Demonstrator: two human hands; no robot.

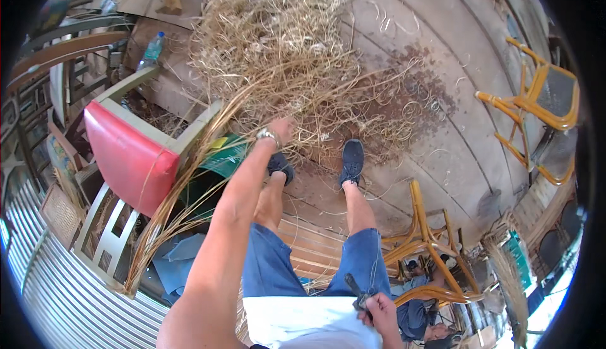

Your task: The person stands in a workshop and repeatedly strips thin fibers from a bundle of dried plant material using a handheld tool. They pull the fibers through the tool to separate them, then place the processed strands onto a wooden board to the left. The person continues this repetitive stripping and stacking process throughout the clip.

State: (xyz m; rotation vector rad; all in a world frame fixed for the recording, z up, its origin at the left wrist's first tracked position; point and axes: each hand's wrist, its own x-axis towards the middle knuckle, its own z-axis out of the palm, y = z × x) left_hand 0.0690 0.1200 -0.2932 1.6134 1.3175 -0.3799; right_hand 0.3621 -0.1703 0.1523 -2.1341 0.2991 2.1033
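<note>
My left hand (282, 129), with a wristband, reaches down to the near edge of a tangled heap of pale cane strips (271, 30). Its fingers are blurred among the strands, so their grip is unclear. Close by on its left, a long bundle of tan cane strips (218, 125) slants past a red-seated chair (129, 153). At my waist my right hand (380, 314) is closed on a small dark thing (358, 291) with a narrow end sticking up; its kind is unclear. A white cloth (303, 317) covers my lap.
A green bag or sheet (228, 154) lies beside my left foot. A plastic bottle (151, 49) stands behind the red chair. Rattan frames (424, 241) stand near right, with a rattan chair (543, 99) farther off. Another person (413, 308) is low at lower right. Corrugated metal (60, 273) borders the left.
</note>
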